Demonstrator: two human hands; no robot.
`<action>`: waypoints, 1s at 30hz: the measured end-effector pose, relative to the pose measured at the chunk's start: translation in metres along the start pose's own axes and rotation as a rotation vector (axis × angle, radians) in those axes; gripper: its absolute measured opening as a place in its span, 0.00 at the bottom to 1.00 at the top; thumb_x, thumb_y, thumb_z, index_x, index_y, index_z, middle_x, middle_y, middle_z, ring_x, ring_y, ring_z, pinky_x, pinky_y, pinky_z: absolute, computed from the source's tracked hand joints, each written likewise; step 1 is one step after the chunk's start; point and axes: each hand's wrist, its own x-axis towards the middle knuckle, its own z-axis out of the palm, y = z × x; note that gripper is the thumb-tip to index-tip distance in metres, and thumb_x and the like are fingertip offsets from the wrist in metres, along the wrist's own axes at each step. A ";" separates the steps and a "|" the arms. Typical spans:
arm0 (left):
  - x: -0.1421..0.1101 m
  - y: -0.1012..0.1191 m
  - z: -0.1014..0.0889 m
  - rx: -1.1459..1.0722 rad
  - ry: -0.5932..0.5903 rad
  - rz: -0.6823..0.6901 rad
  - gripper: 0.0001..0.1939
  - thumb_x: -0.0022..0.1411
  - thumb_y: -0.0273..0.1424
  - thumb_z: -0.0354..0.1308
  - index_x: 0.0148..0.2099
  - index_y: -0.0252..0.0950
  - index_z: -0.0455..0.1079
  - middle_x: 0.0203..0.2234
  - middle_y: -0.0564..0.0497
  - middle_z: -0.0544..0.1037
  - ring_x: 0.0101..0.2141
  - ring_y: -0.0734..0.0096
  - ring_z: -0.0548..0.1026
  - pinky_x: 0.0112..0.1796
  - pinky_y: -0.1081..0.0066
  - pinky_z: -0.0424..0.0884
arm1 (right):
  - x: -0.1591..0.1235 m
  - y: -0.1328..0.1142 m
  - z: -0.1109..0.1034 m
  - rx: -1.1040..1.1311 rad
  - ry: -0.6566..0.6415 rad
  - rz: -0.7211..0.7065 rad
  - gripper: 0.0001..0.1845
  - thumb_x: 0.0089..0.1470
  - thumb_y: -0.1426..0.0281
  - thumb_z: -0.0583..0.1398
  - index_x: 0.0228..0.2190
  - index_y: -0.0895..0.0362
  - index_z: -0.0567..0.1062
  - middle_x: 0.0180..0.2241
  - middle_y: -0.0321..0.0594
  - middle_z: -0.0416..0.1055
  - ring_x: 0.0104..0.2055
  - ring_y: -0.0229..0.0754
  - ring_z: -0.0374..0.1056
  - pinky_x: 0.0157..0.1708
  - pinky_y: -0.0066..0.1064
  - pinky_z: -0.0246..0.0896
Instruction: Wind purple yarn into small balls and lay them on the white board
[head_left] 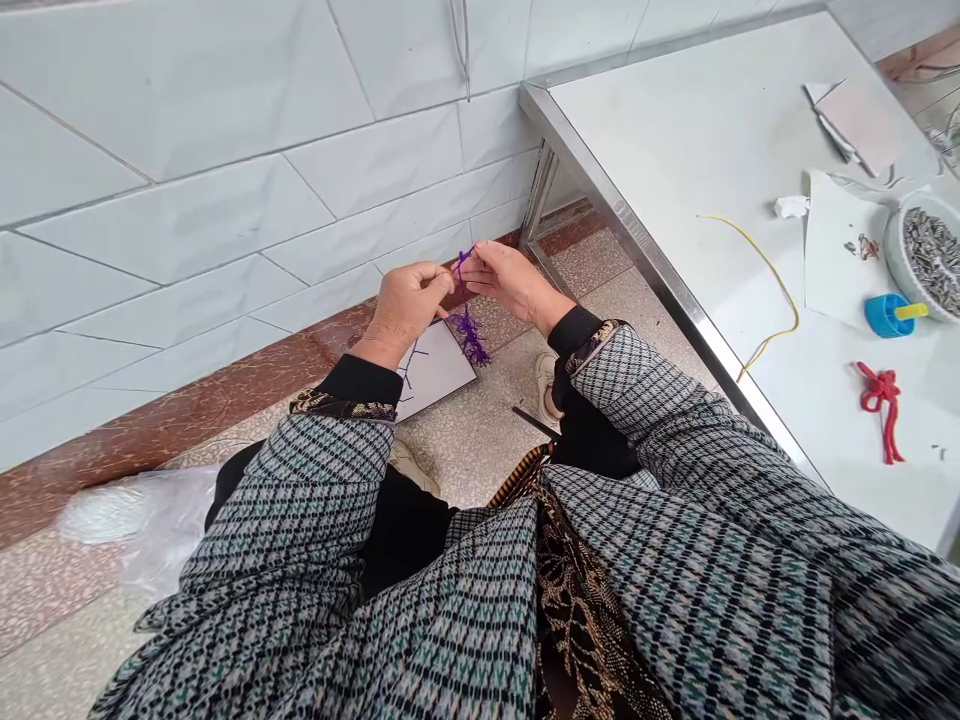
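Purple yarn point(470, 340) hangs between my two hands, its lower end a frizzy, tassel-like bunch. My left hand point(409, 305) pinches the yarn between thumb and forefinger. Close beside it, my right hand point(514, 282) holds the upper strand at its fingertips, with the other fingers stretched toward the left hand. Below them on the floor lies a white board point(442, 375) with dark line marks or strands on it, partly hidden by my left wrist.
A white metal-edged table point(675, 130) stands at the right, carrying a yellow cord point(784, 290), a red knotted cord point(881, 400), a blue round object point(885, 315) and a bowl of seeds point(934, 250). A tiled wall point(210, 120) rises ahead. A plastic bag point(150, 520) lies at the left.
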 end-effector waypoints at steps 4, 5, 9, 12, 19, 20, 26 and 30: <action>-0.003 0.007 0.002 -0.017 -0.059 0.019 0.08 0.60 0.28 0.66 0.28 0.35 0.76 0.34 0.46 0.81 0.25 0.74 0.75 0.23 0.75 0.73 | -0.001 0.000 0.002 -0.001 -0.025 0.002 0.25 0.89 0.67 0.59 0.33 0.54 0.67 0.28 0.29 0.70 0.29 0.31 0.73 0.36 0.19 0.68; -0.004 0.008 0.002 -0.039 -0.107 -0.009 0.09 0.61 0.29 0.66 0.27 0.35 0.76 0.30 0.47 0.79 0.23 0.73 0.74 0.23 0.75 0.72 | 0.000 0.001 0.002 -0.008 -0.033 0.000 0.24 0.89 0.67 0.59 0.34 0.54 0.66 0.26 0.27 0.67 0.26 0.30 0.69 0.34 0.18 0.68; -0.007 0.013 0.004 -0.183 -0.163 -0.109 0.05 0.59 0.30 0.69 0.33 0.36 0.77 0.25 0.50 0.80 0.22 0.72 0.77 0.26 0.75 0.76 | 0.004 0.006 0.003 -0.082 -0.023 -0.061 0.23 0.88 0.67 0.62 0.35 0.52 0.64 0.22 0.21 0.54 0.20 0.31 0.50 0.25 0.17 0.60; -0.009 0.017 0.005 -0.297 -0.089 -0.149 0.08 0.61 0.32 0.73 0.41 0.37 0.79 0.30 0.50 0.83 0.23 0.73 0.79 0.26 0.75 0.77 | 0.008 0.010 0.003 -0.165 -0.023 -0.110 0.23 0.88 0.71 0.61 0.35 0.52 0.64 0.22 0.22 0.55 0.20 0.31 0.50 0.22 0.17 0.57; -0.010 0.029 0.014 -0.237 -0.027 -0.167 0.11 0.67 0.25 0.73 0.33 0.36 0.74 0.21 0.53 0.75 0.20 0.76 0.74 0.21 0.80 0.64 | 0.028 0.023 -0.003 -0.321 -0.111 -0.199 0.18 0.84 0.67 0.66 0.39 0.52 0.67 0.23 0.23 0.64 0.20 0.30 0.54 0.20 0.18 0.56; -0.011 0.032 0.016 -0.213 -0.016 -0.172 0.13 0.68 0.25 0.72 0.32 0.35 0.73 0.21 0.53 0.75 0.20 0.77 0.73 0.21 0.80 0.62 | 0.030 0.024 -0.004 -0.343 -0.120 -0.205 0.19 0.84 0.65 0.67 0.39 0.53 0.67 0.23 0.24 0.65 0.20 0.31 0.55 0.20 0.18 0.56; -0.013 0.043 0.017 -0.156 0.030 -0.230 0.16 0.73 0.23 0.66 0.31 0.36 0.69 0.23 0.54 0.76 0.16 0.84 0.66 0.19 0.82 0.54 | 0.028 0.023 -0.005 -0.346 -0.082 -0.244 0.20 0.87 0.64 0.62 0.38 0.52 0.65 0.22 0.22 0.59 0.20 0.31 0.51 0.19 0.18 0.55; -0.014 0.048 0.018 -0.155 0.021 -0.255 0.21 0.77 0.23 0.60 0.28 0.37 0.64 0.18 0.57 0.68 0.14 0.86 0.55 0.19 0.82 0.47 | 0.019 0.018 -0.002 -0.289 -0.070 -0.210 0.24 0.91 0.68 0.56 0.35 0.51 0.61 0.21 0.22 0.56 0.19 0.31 0.47 0.18 0.18 0.50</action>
